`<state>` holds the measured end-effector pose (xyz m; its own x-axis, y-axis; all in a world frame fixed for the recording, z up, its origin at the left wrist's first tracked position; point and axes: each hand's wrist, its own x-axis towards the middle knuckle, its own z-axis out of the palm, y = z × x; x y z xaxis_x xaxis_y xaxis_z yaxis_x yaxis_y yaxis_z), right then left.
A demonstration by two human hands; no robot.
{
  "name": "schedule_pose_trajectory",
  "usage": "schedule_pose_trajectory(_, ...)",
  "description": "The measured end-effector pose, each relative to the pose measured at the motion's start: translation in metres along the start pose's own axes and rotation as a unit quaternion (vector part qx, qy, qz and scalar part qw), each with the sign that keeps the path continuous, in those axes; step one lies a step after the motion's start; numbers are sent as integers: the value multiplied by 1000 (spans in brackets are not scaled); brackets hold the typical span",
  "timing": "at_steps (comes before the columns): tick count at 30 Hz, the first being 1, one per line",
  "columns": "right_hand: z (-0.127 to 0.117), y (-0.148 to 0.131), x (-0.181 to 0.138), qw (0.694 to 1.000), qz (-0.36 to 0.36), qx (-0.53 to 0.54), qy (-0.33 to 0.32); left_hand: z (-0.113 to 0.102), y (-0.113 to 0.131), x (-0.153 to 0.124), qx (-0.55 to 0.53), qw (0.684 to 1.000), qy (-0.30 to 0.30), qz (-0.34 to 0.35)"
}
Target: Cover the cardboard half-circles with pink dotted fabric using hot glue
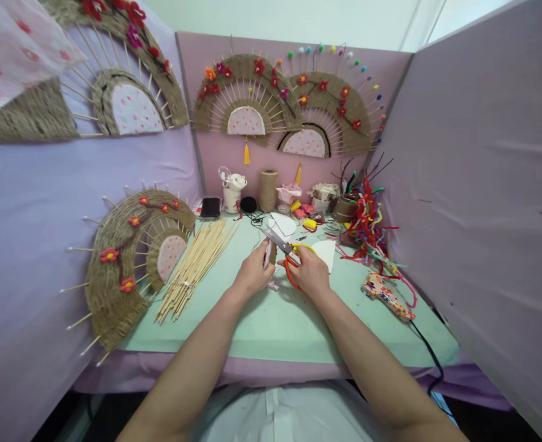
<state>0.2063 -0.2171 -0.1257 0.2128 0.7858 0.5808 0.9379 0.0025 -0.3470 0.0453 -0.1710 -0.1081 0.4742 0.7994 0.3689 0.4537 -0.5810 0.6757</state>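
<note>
Near the middle of the table, my right hand (pixel 312 275) is closed around the handles of a pair of scissors (pixel 277 240), one loop orange-red and the other yellow. The blades are spread apart and point up and left. My left hand (pixel 252 271) pinches a small piece with white and brown faces (pixel 271 253), held upright close to the blades. What this piece is made of, I cannot tell. White cut shapes (pixel 283 226) lie just beyond the scissors, and another white piece (pixel 326 253) is beside my right hand. Small pinkish scraps (pixel 273 286) rest below my hands.
A bundle of thin sticks (pixel 192 270) lies left, by a twine-wrapped fan (pixel 137 264). A patterned glue gun (pixel 388 296) with a black cord and a pile of colourful pipe cleaners (pixel 369 215) are right. A twine spool (pixel 268 190) and a phone (pixel 210 207) stand behind.
</note>
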Motion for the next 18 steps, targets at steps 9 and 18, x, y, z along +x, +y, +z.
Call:
schedule_pose_trajectory(9, -5, -1, 2, 995, 98, 20, -28, -1, -2, 0, -20, 1000, 7, 13)
schedule_pose_trajectory(18, 9, 19, 3, 978, 151, -23, -141, -3, -3, 4, -175, 980, 91, -19)
